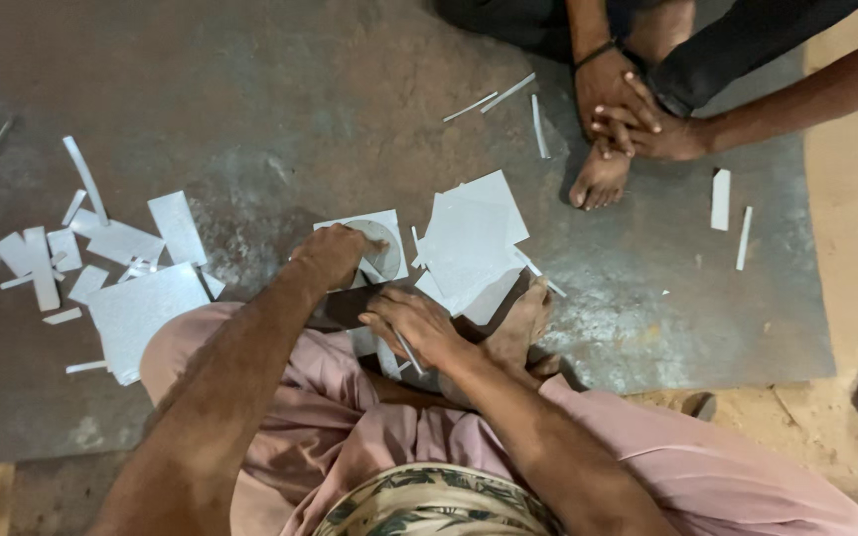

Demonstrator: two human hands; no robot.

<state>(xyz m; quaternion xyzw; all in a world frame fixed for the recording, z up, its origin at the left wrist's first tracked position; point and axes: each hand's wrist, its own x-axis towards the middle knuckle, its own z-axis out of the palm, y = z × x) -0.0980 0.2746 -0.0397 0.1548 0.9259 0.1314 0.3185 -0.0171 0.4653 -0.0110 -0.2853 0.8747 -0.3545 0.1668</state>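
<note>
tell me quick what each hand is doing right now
Left hand: pressing down on a round metal disc, not gripping it.
Right hand: closed on a thin metal tool.

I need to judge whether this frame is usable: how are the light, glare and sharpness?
Head view: dim, warm light; the pale metal pieces on the left look washed out; the left hand and right hand are slightly soft; the frame's corners look stretched by the wide lens.

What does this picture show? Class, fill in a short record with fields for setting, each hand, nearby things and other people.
Setting: dark metal sheet on the ground
Left hand: pressing a round disc on a square sheet piece
Right hand: gripping a thin metal tool
Nearby: stack of cut sheets, offcuts
Others: another person's clasped hands
</note>
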